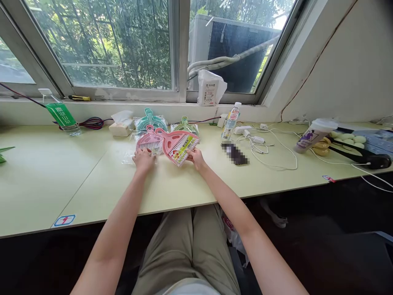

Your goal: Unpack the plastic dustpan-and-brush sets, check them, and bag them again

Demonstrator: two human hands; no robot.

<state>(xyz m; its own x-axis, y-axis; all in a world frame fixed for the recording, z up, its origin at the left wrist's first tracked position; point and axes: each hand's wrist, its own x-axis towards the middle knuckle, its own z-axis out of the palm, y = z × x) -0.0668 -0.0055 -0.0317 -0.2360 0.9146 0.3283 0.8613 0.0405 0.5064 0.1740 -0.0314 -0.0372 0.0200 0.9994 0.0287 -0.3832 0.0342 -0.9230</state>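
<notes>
My right hand [195, 159] is closed on the lower right edge of a pink dustpan and brush set [172, 143] with a yellow-green label, holding it tilted above the table. My left hand [143, 159] is closed at the lower edge of a second pink dustpan and brush set [150, 141] in clear plastic; its fingertips are partly hidden. The two pink sets overlap near their handles. Just behind them lie a teal dustpan set [150, 121] and a green dustpan set [185, 126], both in clear wrapping.
A tissue pack [120, 123] and a tilted green-labelled bottle [63, 114] are at the left. On the right are a drink bottle [231, 121], a blurred dark phone-like object [236, 155], white cables [276, 164] and a lidded cup [315, 135]. The table's front edge [184, 207] runs before my lap.
</notes>
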